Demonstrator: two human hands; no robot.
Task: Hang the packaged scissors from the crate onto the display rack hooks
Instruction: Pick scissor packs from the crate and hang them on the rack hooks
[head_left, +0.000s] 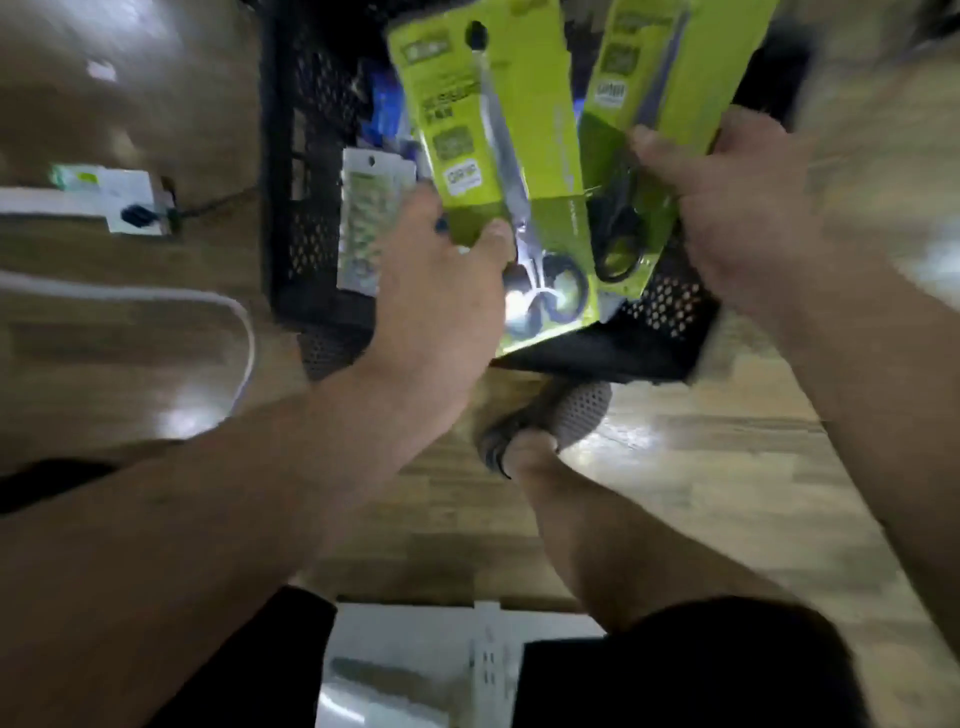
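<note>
Dim indoor scene, heavily motion-blurred, worst at the right edge. Overhead light leaves soft white reflections on the wooden floor (192, 410) and a hard glare on the left scissors pack (498, 135). Wide-angle distortion bends the margins.

Left pack (511, 119), right pack (675, 73) over the crate (306, 156)
</note>
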